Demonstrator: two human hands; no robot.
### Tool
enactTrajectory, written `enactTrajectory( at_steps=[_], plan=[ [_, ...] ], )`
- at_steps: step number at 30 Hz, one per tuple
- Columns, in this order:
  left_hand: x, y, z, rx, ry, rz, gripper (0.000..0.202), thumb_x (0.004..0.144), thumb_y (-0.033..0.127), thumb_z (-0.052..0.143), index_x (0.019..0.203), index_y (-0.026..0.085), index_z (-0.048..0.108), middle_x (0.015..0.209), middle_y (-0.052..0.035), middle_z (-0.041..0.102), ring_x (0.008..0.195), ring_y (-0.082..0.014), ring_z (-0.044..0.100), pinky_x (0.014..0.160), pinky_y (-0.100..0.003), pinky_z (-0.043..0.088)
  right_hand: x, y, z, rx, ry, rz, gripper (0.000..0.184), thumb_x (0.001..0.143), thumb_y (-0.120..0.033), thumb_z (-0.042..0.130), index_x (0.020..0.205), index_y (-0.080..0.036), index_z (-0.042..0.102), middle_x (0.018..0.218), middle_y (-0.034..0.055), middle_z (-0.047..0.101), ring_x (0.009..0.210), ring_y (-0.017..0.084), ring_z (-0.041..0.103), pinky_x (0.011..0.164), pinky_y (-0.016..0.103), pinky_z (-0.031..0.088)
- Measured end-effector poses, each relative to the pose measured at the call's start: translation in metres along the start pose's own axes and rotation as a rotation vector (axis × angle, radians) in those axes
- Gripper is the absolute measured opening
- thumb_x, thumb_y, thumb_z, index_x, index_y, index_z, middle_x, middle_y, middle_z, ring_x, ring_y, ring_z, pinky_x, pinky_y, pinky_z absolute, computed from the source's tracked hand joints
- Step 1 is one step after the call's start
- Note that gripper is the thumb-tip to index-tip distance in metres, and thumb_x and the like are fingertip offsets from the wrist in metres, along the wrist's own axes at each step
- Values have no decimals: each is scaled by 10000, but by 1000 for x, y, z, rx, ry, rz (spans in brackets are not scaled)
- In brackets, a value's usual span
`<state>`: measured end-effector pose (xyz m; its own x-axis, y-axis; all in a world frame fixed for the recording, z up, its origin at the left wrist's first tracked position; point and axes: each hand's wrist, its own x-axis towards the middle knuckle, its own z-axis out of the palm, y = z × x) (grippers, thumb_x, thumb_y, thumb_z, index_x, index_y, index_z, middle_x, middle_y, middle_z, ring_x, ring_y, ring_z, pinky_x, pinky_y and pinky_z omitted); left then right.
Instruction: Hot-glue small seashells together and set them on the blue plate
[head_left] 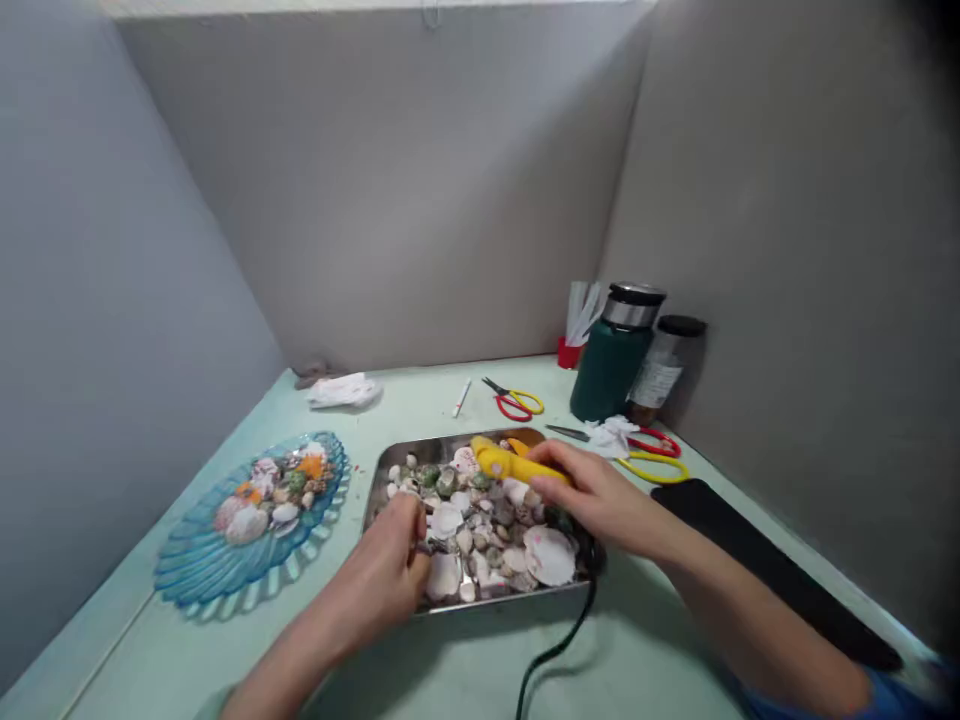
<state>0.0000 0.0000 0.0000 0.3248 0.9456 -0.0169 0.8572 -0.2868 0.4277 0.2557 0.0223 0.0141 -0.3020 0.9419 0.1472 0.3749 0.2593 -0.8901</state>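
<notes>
A metal tray full of small seashells lies in front of me. My right hand is closed around a yellow glue gun, held above the back of the tray with its tip to the left. A black cord runs down by the tray's right end toward me. My left hand is closed at the tray's left front side; its curled fingers hide whatever they may hold. On the left stands a scalloped blue glass plate with several shells and orange pieces on it.
Behind the tray lie red-and-yellow scissors and a white stick. Another pair of scissors, a crumpled tissue, a green flask, a jar and a black flat object are right. Grey partitions enclose the table.
</notes>
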Motion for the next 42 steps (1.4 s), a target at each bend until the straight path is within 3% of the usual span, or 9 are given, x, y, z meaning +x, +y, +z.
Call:
enactTrajectory(
  at_steps=[5, 12, 19, 24, 29, 33, 36, 42],
  plan=[
    [5, -4, 8, 53, -124, 100, 112, 761, 113, 413, 795, 219, 426, 793, -9, 523, 695, -172, 505, 608, -277, 342, 16, -2, 9, 507, -84, 49, 201, 831, -351, 580, 917, -176, 534, 692, -37, 497, 568, 97, 462, 540, 230, 355],
    [17, 1, 1, 110, -223, 244, 57, 755, 255, 605, 790, 254, 651, 911, -18, 558, 863, -190, 541, 749, -282, 387, 23, 2, 21, 679, -94, 5, 178, 820, -307, 598, 922, -179, 528, 720, -28, 524, 575, 94, 474, 540, 229, 359],
    [26, 3, -3, 358, -139, 166, 237, 686, 173, 603, 922, 189, 601, 1004, -89, 576, 934, -260, 524, 801, -373, 390, 16, 5, 19, 678, -64, 10, 197, 796, -315, 615, 901, -179, 518, 675, -40, 508, 547, 92, 454, 513, 231, 352],
    [29, -1, -20, 324, -258, 165, 258, 694, 71, 493, 896, 201, 589, 901, -49, 598, 825, -199, 559, 717, -297, 417, 12, 4, 16, 650, -68, 8, 195, 799, -309, 612, 915, -179, 523, 678, -38, 504, 551, 92, 456, 501, 226, 357],
    [27, -4, -37, 326, -240, 150, 211, 781, 119, 440, 872, 206, 610, 859, -44, 610, 794, -189, 565, 706, -290, 418, 10, 3, 15, 673, -72, -6, 198, 796, -311, 617, 913, -177, 531, 663, -40, 513, 549, 91, 455, 513, 228, 358],
    [25, 1, -25, 369, -230, 241, 261, 703, 157, 558, 945, 224, 630, 935, -58, 612, 909, -234, 536, 771, -323, 397, 10, 4, 17, 676, -79, -5, 217, 785, -324, 627, 914, -179, 531, 649, -46, 514, 542, 91, 453, 508, 228, 345],
    [25, 3, -12, 350, -244, 219, 285, 625, 144, 599, 896, 223, 646, 881, -50, 631, 877, -242, 537, 762, -328, 387, 10, 7, 19, 682, -92, -5, 234, 782, -331, 630, 924, -178, 522, 631, -50, 506, 534, 88, 449, 494, 224, 326],
    [31, -2, -16, 245, -263, 133, 182, 745, 162, 488, 801, 202, 656, 782, -20, 661, 712, -158, 583, 647, -235, 403, 11, 11, 20, 692, -98, -5, 254, 777, -337, 635, 944, -180, 524, 653, -45, 516, 545, 89, 463, 493, 226, 323]
  ],
)
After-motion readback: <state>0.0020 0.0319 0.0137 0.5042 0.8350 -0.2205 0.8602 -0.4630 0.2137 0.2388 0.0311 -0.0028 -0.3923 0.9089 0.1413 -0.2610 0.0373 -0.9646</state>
